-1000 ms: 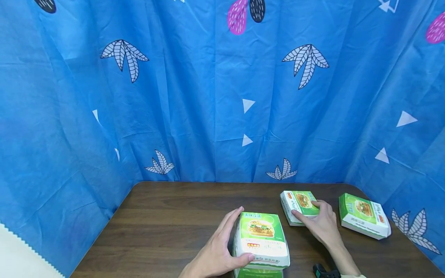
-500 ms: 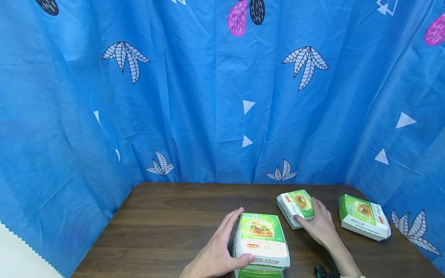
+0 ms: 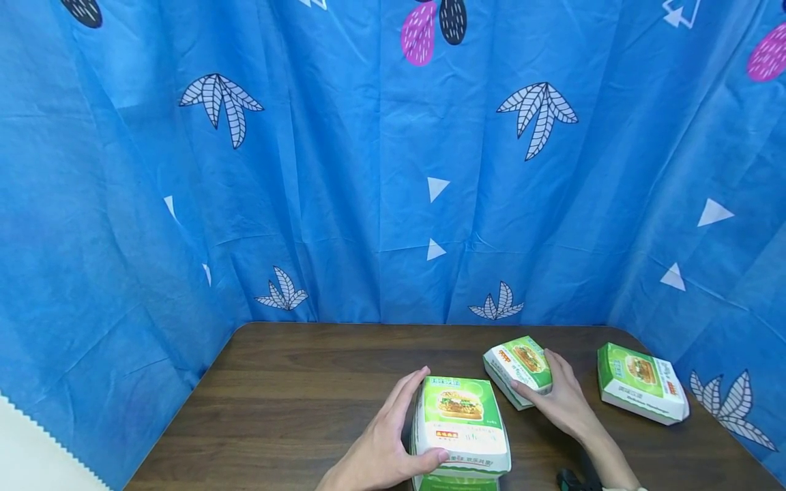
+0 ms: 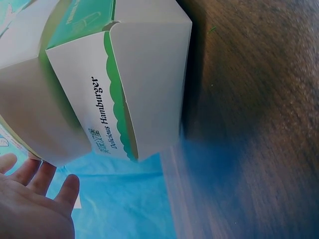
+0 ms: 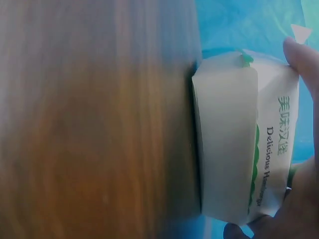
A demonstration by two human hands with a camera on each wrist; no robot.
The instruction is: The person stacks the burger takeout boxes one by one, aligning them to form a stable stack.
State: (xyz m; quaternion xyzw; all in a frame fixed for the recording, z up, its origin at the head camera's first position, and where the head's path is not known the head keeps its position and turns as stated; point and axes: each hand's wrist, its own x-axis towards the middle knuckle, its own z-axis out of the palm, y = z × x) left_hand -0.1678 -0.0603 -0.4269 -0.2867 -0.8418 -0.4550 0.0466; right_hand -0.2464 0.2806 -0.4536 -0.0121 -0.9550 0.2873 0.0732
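Note:
Two green and white hamburger boxes are stacked at the front middle. My left hand (image 3: 383,443) holds the upper hamburger box (image 3: 460,412), thumb at its near edge and fingers along its far left side. Beneath it, the lower box (image 4: 144,84) rests on the table, mostly hidden in the head view. Behind and to the right of the stack, my right hand (image 3: 565,399) grips another hamburger box (image 3: 518,368) between thumb and fingers. That box sits turned at an angle, its long side (image 5: 227,134) low against the table in the right wrist view.
One more hamburger box (image 3: 643,382) lies at the right side of the dark wooden table (image 3: 276,402). A blue patterned curtain (image 3: 344,170) hangs behind the table and along both sides. A black band (image 3: 574,481) shows by the right wrist.
The box in my right hand has turned and shifted a little left and nearer, with the hand moving along with it. My left hand and the stack stay put.

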